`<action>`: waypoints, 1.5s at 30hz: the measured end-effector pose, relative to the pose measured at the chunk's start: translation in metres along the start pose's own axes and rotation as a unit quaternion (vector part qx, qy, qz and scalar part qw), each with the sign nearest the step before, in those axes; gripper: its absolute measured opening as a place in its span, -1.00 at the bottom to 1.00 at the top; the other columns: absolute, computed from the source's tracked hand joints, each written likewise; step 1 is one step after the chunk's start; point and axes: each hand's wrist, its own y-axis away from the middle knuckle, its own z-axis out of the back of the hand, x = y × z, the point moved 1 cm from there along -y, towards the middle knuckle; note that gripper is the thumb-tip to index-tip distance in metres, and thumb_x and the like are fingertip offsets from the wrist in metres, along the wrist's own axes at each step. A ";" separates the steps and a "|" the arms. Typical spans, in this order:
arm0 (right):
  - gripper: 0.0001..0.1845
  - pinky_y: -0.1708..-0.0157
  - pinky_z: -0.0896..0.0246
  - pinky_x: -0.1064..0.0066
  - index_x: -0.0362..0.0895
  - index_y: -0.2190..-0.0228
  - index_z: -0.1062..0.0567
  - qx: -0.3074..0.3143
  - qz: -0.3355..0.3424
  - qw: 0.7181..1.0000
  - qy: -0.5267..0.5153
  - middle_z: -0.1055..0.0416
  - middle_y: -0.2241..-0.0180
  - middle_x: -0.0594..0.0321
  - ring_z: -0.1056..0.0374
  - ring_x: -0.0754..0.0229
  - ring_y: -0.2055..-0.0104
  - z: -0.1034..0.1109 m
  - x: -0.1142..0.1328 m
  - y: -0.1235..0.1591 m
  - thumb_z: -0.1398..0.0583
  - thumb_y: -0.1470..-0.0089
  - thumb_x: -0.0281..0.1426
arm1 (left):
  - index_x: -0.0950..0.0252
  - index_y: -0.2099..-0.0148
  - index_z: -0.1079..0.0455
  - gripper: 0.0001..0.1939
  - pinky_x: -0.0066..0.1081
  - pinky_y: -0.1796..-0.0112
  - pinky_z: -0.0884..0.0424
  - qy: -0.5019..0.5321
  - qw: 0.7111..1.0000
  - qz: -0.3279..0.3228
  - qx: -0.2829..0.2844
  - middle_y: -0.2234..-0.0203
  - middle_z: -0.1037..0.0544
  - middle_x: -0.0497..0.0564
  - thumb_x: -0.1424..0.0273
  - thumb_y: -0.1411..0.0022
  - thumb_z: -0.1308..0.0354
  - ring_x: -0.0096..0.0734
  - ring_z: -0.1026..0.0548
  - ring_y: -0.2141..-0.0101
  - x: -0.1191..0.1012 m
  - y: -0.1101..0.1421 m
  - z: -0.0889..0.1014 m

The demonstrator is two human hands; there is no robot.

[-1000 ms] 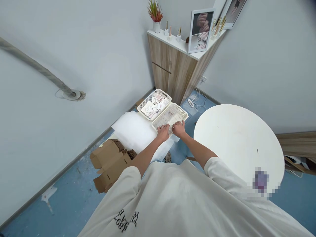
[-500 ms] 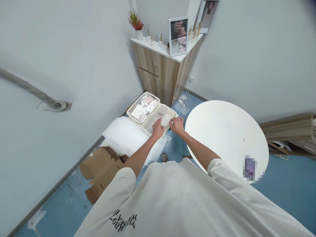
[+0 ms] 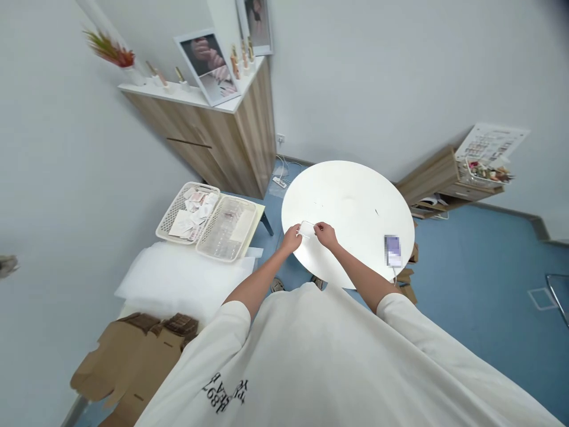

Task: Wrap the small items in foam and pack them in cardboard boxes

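Note:
Over the near left edge of the white round table [image 3: 355,201], a small, flat, whitish clear case [image 3: 306,229] is held between my two hands. My left hand [image 3: 291,239] is closed on its left side. On its right side, the fingers of my right hand [image 3: 326,235] are pinched at the edge. What the case contains, if anything, is too small to make out. To the left of my hands, a white basket [image 3: 200,249] holds clear plastic cases. Beside it stands another white basket [image 3: 160,222] with loose white and pinkish cards.
A purple phone-like item [image 3: 393,249], blurred out, lies on the table's right side with a cable. White foam wrap [image 3: 178,279] and flattened cardboard [image 3: 128,356] are at lower left. A wooden cabinet [image 3: 222,142] fills the corner; a low shelf [image 3: 431,172] stands right.
My hands have moved from the basket of clear cases to above the round table, now with a small clear case between them. The view has turned right.

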 end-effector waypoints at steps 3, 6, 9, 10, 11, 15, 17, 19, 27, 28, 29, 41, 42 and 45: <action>-0.63 0.14 -0.33 0.40 -0.09 -0.02 -0.47 -0.004 -0.066 0.997 -0.028 -0.58 0.16 0.21 -0.51 0.17 0.16 0.016 -0.050 0.009 -0.01 -0.28 -0.30 | 0.29 -0.31 -0.28 -0.43 -0.33 -0.07 -0.42 -0.003 0.999 0.018 0.052 -0.18 -0.44 0.15 0.55 -0.25 -0.03 -0.26 -0.50 -0.06 -0.014 -0.005 -0.047; -0.61 0.16 -0.33 0.42 -0.09 -0.07 -0.44 0.008 -0.106 0.994 -0.037 -0.57 0.13 0.21 -0.50 0.19 0.17 0.027 -0.095 0.016 0.00 -0.28 -0.35 | 0.30 -0.25 -0.34 -0.49 -0.33 -0.04 -0.42 -0.007 0.995 0.031 0.099 -0.16 -0.47 0.15 0.54 -0.26 -0.03 -0.23 -0.51 -0.05 -0.026 -0.010 -0.089; -0.57 0.09 -0.33 0.43 -0.10 -0.10 -0.44 0.020 -0.115 0.993 -0.029 -0.55 0.04 0.18 -0.48 0.19 0.07 0.035 -0.135 0.020 0.00 -0.27 -0.39 | 0.29 -0.13 -0.41 -0.58 -0.34 0.00 -0.43 -0.017 0.991 0.038 0.129 -0.07 -0.53 0.13 0.55 -0.25 -0.03 -0.22 -0.52 -0.02 -0.036 -0.014 -0.126; -0.56 0.05 -0.32 0.43 -0.11 -0.12 -0.43 0.022 -0.113 0.993 -0.023 -0.53 0.00 0.16 -0.46 0.19 0.03 0.038 -0.147 0.020 0.00 -0.27 -0.39 | 0.28 -0.10 -0.42 -0.60 -0.33 0.01 -0.43 -0.021 0.990 0.043 0.134 -0.04 -0.55 0.12 0.56 -0.24 -0.02 -0.22 -0.52 -0.01 -0.039 -0.015 -0.138; -0.54 0.00 -0.30 0.42 -0.12 -0.14 -0.43 0.024 -0.111 0.993 -0.014 -0.50 -0.04 0.14 -0.45 0.18 -0.01 0.040 -0.159 0.020 0.00 -0.27 -0.39 | 0.28 -0.07 -0.43 -0.62 -0.33 0.02 -0.43 -0.024 0.989 0.049 0.139 -0.02 -0.57 0.11 0.56 -0.24 -0.02 -0.22 -0.53 0.01 -0.042 -0.016 -0.149; -0.48 -0.09 -0.25 0.39 -0.18 -0.19 -0.41 0.039 -0.110 0.993 0.010 -0.45 -0.09 0.05 -0.42 0.14 -0.05 0.046 -0.198 0.012 -0.02 -0.24 -0.41 | 0.26 -0.04 -0.45 -0.61 -0.31 0.02 -0.44 -0.005 0.985 0.055 0.161 0.02 -0.60 0.07 0.58 -0.22 -0.01 -0.24 -0.55 0.04 -0.050 -0.022 -0.187; -0.46 -0.09 -0.25 0.39 -0.20 -0.21 -0.39 0.049 -0.106 0.993 0.011 -0.44 -0.09 0.03 -0.42 0.12 -0.04 0.047 -0.211 0.007 -0.03 -0.24 -0.41 | 0.25 -0.09 -0.44 -0.57 -0.31 -0.02 -0.43 0.008 0.985 0.057 0.165 -0.04 -0.58 0.06 0.58 -0.22 -0.02 -0.23 -0.53 -0.01 -0.051 -0.026 -0.201; -0.45 -0.08 -0.26 0.39 -0.19 -0.24 -0.36 0.056 -0.101 0.993 0.012 -0.42 -0.11 0.03 -0.41 0.12 -0.04 0.048 -0.221 0.004 -0.02 -0.25 -0.41 | 0.26 -0.14 -0.43 -0.54 -0.30 -0.06 -0.41 0.009 0.984 0.064 0.163 -0.11 -0.54 0.07 0.56 -0.21 -0.03 -0.20 -0.50 -0.07 -0.050 -0.029 -0.211; -0.39 -0.12 -0.24 0.33 -0.16 -0.31 -0.24 0.069 -0.067 0.995 0.007 -0.24 -0.28 0.03 -0.35 0.09 -0.12 0.047 -0.236 0.011 0.03 -0.26 -0.41 | 0.28 -0.27 -0.27 -0.48 -0.28 -0.09 -0.38 -0.015 0.984 0.143 0.108 -0.22 -0.42 0.16 0.52 -0.26 -0.05 -0.22 -0.48 -0.10 -0.042 -0.024 -0.217; -0.39 -0.15 -0.22 0.29 -0.16 -0.30 -0.25 0.065 -0.051 0.996 0.022 -0.20 -0.31 0.03 -0.30 0.06 -0.18 0.048 -0.236 0.011 0.02 -0.25 -0.41 | 0.27 -0.25 -0.28 -0.50 -0.27 -0.08 -0.39 -0.020 0.982 0.154 0.106 -0.19 -0.45 0.16 0.52 -0.27 -0.04 -0.23 -0.49 -0.08 -0.042 -0.022 -0.216; -0.39 -0.18 -0.19 0.26 -0.15 -0.30 -0.26 0.063 -0.034 0.997 0.041 -0.15 -0.34 0.04 -0.24 0.03 -0.23 0.048 -0.235 0.010 0.00 -0.25 -0.42 | 0.25 -0.23 -0.29 -0.53 -0.27 -0.07 -0.39 -0.023 0.981 0.163 0.107 -0.16 -0.48 0.14 0.52 -0.28 -0.04 -0.24 -0.50 -0.07 -0.042 -0.019 -0.216; -0.33 -0.19 -0.11 0.16 -0.10 -0.37 -0.15 0.159 0.007 0.974 0.163 -0.04 -0.38 0.01 -0.12 -0.09 -0.30 0.045 -0.227 0.025 -0.06 -0.26 -0.34 | 0.33 -0.38 -0.17 -0.36 -0.29 -0.13 -0.33 -0.024 0.977 0.139 0.162 -0.35 -0.26 0.23 0.45 -0.26 -0.08 -0.14 -0.37 -0.23 -0.049 -0.029 -0.218; -0.30 -0.19 -0.11 0.17 -0.11 -0.38 -0.11 0.168 0.006 0.972 0.164 -0.04 -0.37 -0.02 -0.12 -0.09 -0.30 0.043 -0.226 0.031 -0.07 -0.26 -0.33 | 0.34 -0.39 -0.16 -0.34 -0.30 -0.14 -0.32 -0.023 0.977 0.134 0.163 -0.36 -0.23 0.23 0.45 -0.26 -0.08 -0.15 -0.37 -0.24 -0.049 -0.033 -0.216; -0.23 -0.18 -0.10 0.16 -0.09 -0.42 0.00 0.197 0.001 0.967 0.164 -0.05 -0.36 -0.04 -0.10 -0.10 -0.30 0.036 -0.221 0.044 -0.08 -0.25 -0.29 | 0.33 -0.40 -0.14 -0.32 -0.31 -0.16 -0.30 -0.020 0.978 0.119 0.170 -0.37 -0.21 0.21 0.47 -0.24 -0.09 -0.16 -0.32 -0.26 -0.046 -0.044 -0.212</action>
